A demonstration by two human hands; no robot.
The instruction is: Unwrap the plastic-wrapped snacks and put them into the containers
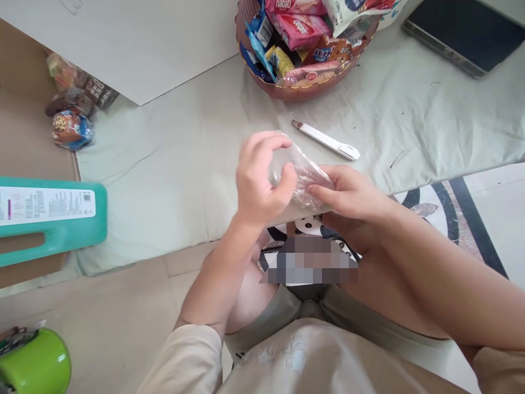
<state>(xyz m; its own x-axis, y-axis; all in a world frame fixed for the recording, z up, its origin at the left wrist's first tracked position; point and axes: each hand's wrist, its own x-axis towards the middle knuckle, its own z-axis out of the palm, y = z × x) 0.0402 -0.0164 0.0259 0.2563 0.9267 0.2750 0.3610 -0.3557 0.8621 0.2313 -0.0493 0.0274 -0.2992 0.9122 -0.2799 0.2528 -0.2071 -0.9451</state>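
Note:
A crinkled piece of clear plastic wrap (305, 178) stretches between my two hands, above the near edge of the cloth-covered surface. My left hand (260, 178) is curled around its left side. The fingers bend over the upper edge, and the thumb stands a little apart from them, against the film. Thumb and fingers of my right hand (348, 191) pinch the lower right part of the wrap. Whether anything lies inside the film I cannot tell. Just beyond my hands, a white utility knife (326, 140) rests on the pale cloth (184, 153), touched by neither hand.
A scalloped bowl (262, 90) full of packaged snacks stands at the back. Right of it lies a dark flat device (467, 33). On the left are a white board (164, 49), wrapped snacks (71, 128) and a teal bottle (88, 219). A green bin (45, 361) stands below left.

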